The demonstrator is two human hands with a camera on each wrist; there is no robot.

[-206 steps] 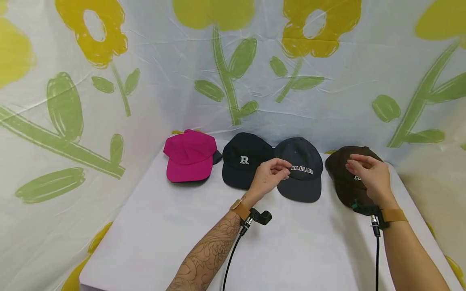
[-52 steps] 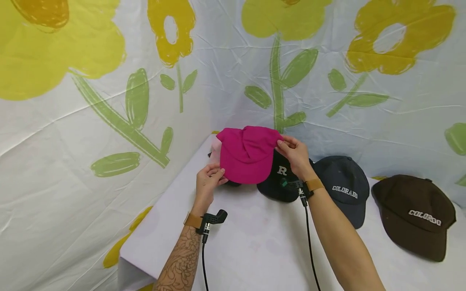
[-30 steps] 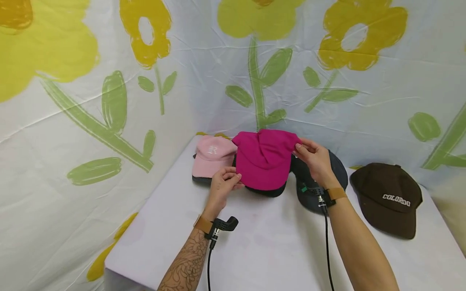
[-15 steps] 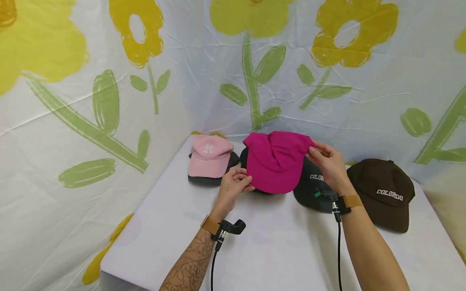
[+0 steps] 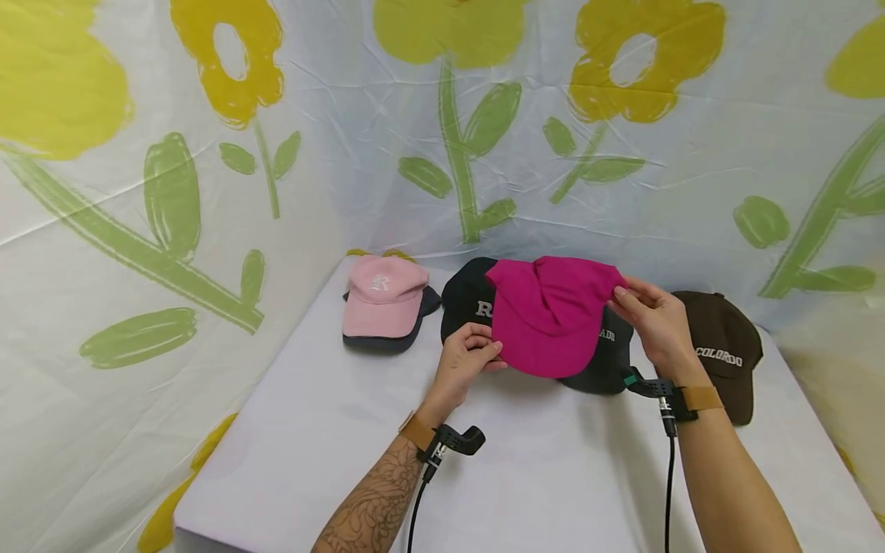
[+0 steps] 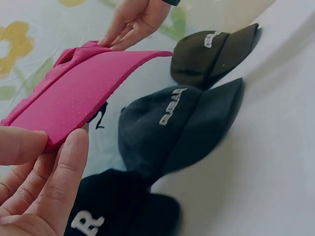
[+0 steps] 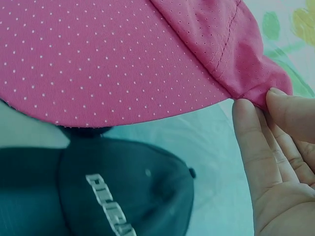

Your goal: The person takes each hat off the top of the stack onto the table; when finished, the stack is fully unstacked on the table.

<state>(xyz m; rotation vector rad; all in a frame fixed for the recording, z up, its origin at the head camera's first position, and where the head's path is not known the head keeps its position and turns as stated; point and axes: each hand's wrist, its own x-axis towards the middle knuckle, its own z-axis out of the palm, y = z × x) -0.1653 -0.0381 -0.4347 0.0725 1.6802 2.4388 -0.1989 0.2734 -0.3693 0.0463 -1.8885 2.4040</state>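
Observation:
A bright magenta baseball cap is held up in the air between both hands, its brim toward me. My left hand pinches the brim's left edge between thumb and fingers, which the left wrist view shows closely. With thumb and fingertips my right hand pinches the fabric at the cap's right side. Behind and below it, a black cap with an R and a dark navy cap with white lettering are partly covered. In the right wrist view the magenta cap shows small pale dots on its brim.
A pink cap sits on top of a dark cap at the back left of the white table. A brown cap lies at the right, partly behind my right hand. Flowered cloth hangs behind.
The magenta cap, earlier lying at the left of the row, was lifted off, uncovering the pink cap. Both hands have carried it rightward, past the black cap toward the navy one.

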